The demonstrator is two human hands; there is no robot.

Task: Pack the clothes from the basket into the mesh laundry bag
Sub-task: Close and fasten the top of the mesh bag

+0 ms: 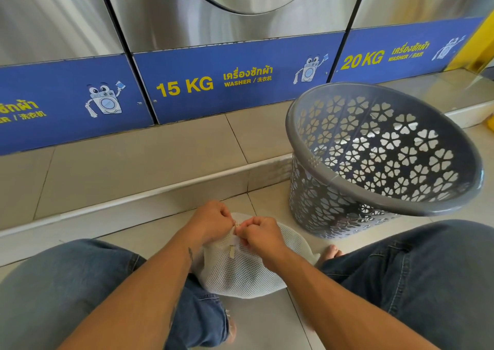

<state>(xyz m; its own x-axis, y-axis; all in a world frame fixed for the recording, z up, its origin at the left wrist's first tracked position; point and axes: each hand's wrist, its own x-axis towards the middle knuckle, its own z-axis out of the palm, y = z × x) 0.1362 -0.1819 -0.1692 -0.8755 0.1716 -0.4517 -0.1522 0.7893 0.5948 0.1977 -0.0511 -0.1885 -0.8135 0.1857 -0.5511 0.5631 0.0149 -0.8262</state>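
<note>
- Head view: denim-clad knees [66, 283] frame the mesh laundry bag [240, 272] lying on the floor tiles [262, 320] between them.
- Left hand [211, 220] and right hand [260, 236] meet, fingertips pinching the bag's zipper pull [236, 225].
- Basket [379, 157] beside looks empty.
- Advice: hold the mesh taut; draw steadily.

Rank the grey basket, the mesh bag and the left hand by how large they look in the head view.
1. grey basket
2. mesh bag, partly hidden by the arms
3. left hand
Nearness to the camera inflates the bag and hand.
</note>
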